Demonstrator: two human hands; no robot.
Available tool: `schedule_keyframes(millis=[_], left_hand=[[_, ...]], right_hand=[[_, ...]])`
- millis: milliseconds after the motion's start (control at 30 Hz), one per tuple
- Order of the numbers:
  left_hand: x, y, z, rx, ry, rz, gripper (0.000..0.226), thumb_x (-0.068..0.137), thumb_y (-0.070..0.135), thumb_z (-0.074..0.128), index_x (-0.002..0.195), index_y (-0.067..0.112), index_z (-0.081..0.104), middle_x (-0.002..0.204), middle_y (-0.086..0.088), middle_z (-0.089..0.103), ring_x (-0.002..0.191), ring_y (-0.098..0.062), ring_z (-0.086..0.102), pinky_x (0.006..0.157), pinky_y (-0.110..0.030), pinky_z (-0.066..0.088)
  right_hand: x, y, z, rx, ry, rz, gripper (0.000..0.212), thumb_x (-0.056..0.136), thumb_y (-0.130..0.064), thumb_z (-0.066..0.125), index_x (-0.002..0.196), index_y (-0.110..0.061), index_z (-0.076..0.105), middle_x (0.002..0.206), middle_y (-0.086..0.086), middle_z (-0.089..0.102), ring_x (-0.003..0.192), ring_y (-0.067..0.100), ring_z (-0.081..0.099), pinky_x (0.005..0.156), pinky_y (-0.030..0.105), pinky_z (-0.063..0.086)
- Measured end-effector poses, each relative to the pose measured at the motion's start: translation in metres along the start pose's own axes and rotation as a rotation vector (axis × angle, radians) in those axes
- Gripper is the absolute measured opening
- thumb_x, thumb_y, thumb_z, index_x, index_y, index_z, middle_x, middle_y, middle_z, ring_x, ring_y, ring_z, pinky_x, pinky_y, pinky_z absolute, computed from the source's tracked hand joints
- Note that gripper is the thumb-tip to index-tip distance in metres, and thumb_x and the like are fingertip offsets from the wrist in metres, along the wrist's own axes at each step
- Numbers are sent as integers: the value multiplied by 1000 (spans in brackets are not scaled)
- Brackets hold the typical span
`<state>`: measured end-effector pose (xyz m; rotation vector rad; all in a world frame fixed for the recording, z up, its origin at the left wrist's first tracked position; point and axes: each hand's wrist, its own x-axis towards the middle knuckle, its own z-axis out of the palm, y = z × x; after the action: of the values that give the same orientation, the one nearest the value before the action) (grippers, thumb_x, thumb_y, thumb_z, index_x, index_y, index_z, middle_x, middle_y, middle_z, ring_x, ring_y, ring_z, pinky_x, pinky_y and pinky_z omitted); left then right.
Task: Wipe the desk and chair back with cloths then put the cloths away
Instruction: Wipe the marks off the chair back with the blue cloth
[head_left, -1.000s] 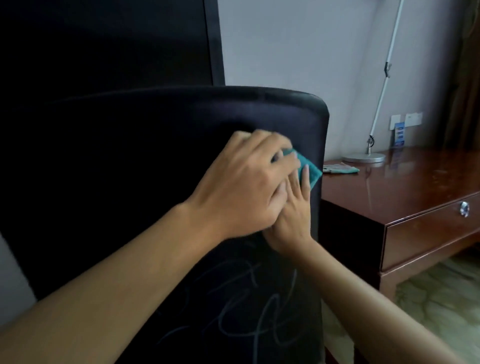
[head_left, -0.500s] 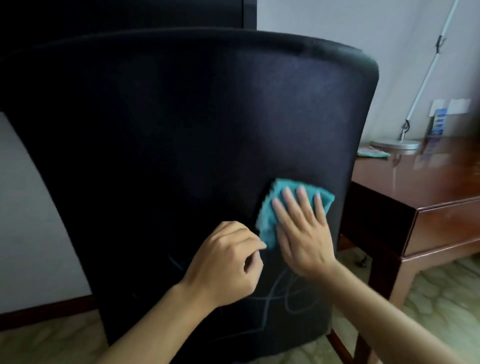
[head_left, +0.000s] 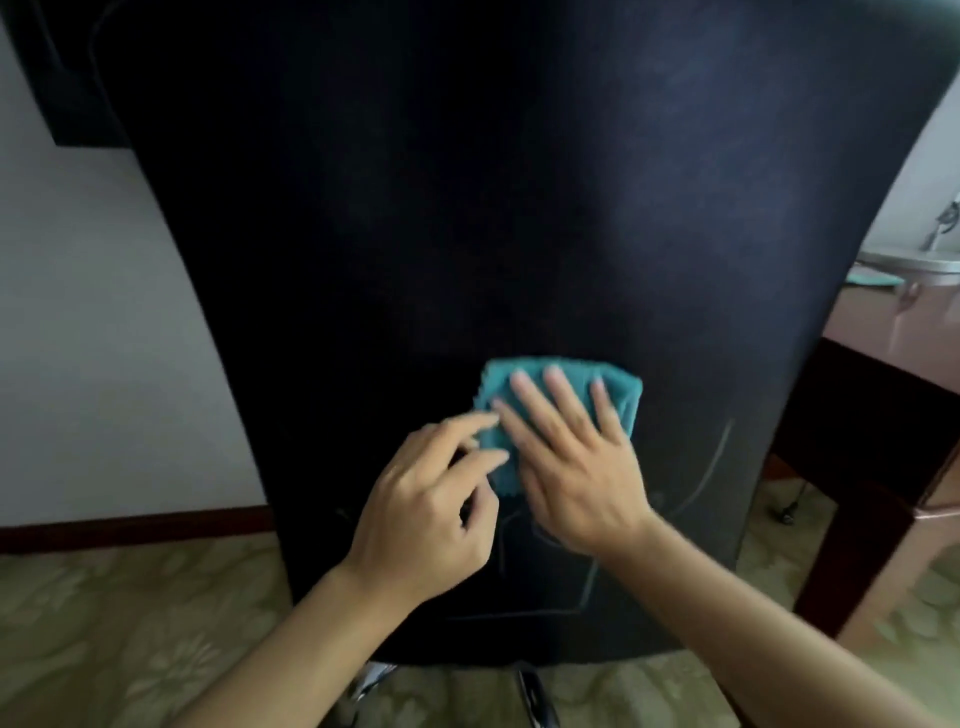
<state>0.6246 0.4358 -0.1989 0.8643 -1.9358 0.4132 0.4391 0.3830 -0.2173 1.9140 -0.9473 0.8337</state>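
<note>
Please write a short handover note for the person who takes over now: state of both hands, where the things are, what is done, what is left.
Right hand: flat, pressing the teal cloth on the chair back, low down.
Left hand: fingertips touch the cloth's left edge.
Second cloth: on the desk by the lamp base.
Done: cannot tell.
Left: pale scribbles beside and below the cloth; then put both cloths away.

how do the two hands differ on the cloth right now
The right hand lies flat with straight fingers pressing the teal cloth against the chair back. The left hand has curled fingers touching only the cloth's left edge. Both are low on the chair back.
</note>
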Motion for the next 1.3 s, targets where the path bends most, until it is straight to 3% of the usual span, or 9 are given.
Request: schedule_keyframes(millis=[167,333,433,667,767,967,1100,1200,1300], left_hand=[[-5,-13,-7,48,65,-61,29,87,7,57,114,6,70,124,-8,61,111,-20,57,102,-22,43],[-69,-21,9,107,-187,-158,12,79,7,62,88,12,67,96,-3,59,88,-21,57,80,-34,53],[-95,-22,10,117,-307,-211,23,80,16,59,101,14,68,106,-2,57,96,-19,58,83,-34,53],[-26,-44,-22,151,15,-278,13,80,15,57,92,14,53,98,-2,53,89,-19,51,74,-25,41],[-34,-51,-20,150,-34,-320,11,76,14,58,81,15,48,90,1,50,84,-18,50,69,-23,40],[-112,-60,-10,92,-333,-433,12,72,15,62,83,16,58,92,2,52,87,-19,56,74,-38,53],[-79,-78,-38,143,-200,-434,16,70,18,58,84,11,55,92,-7,53,87,-30,55,77,-47,48],[-43,-102,-69,156,-74,-431,21,71,19,53,91,12,50,100,-7,50,94,-29,51,84,-42,41],[-25,-123,-87,130,-85,-442,21,73,21,48,93,14,49,104,-2,48,97,-21,47,86,-33,32]], right_hand=[[46,-21,7,22,145,123,57,101,-28,37,155,-14,27,163,5,17,152,29,10,122,53,6],[-47,-79,37,-46,-158,-119,59,90,-27,45,146,-9,43,159,8,24,153,27,3,123,48,5],[-48,-84,34,-34,-237,-151,61,85,-26,45,144,-11,47,155,4,31,153,23,5,123,45,4],[67,-72,17,69,5,-58,53,102,-30,38,151,-10,36,161,5,26,152,23,12,123,48,2],[46,-89,28,87,-40,-59,53,101,-28,38,150,-8,37,161,7,24,152,26,11,123,49,3],[-10,-128,40,48,-361,-244,57,88,-21,39,144,-9,48,156,5,34,147,22,22,120,43,17],[63,-134,26,29,-270,-203,59,89,-25,38,143,-5,47,155,8,38,145,26,26,119,44,10],[137,-135,16,-12,-175,-167,60,92,-24,32,147,0,38,157,13,33,148,29,24,120,47,-1],[164,-142,20,-68,-203,-173,59,97,-25,26,151,0,26,163,12,19,152,28,10,121,46,-10]])
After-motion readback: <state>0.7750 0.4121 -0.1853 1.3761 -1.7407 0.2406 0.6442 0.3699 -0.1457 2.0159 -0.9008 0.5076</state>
